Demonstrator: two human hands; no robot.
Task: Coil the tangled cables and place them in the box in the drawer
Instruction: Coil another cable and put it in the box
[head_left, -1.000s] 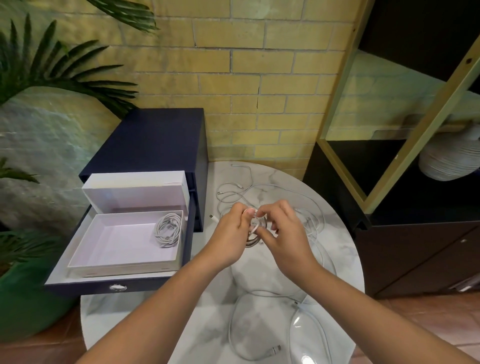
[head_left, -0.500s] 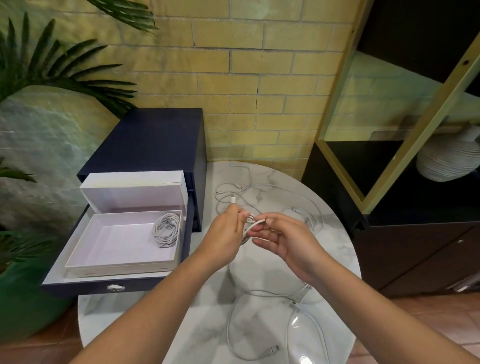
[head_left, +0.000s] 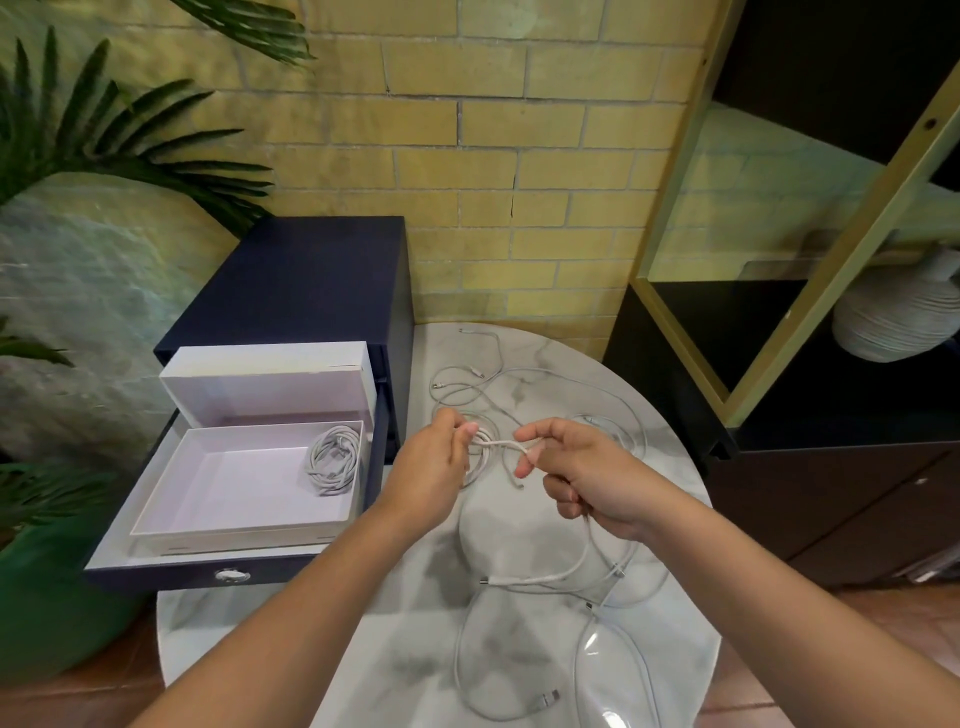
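Left hand (head_left: 434, 465) pinches a small coil (head_left: 480, 449); right hand (head_left: 582, 475) grips its tail above the table (head_left: 519, 525) — loops could spring loose, or snag the far cables (head_left: 483, 384); box (head_left: 239, 480) sits left.

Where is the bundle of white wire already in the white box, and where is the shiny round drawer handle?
Coiled white cable (head_left: 334, 460), head view, middle of the loops inside the box.
Round silver drawer handle (head_left: 232, 574), head view, centre of the knob on the dark blue drawer front.
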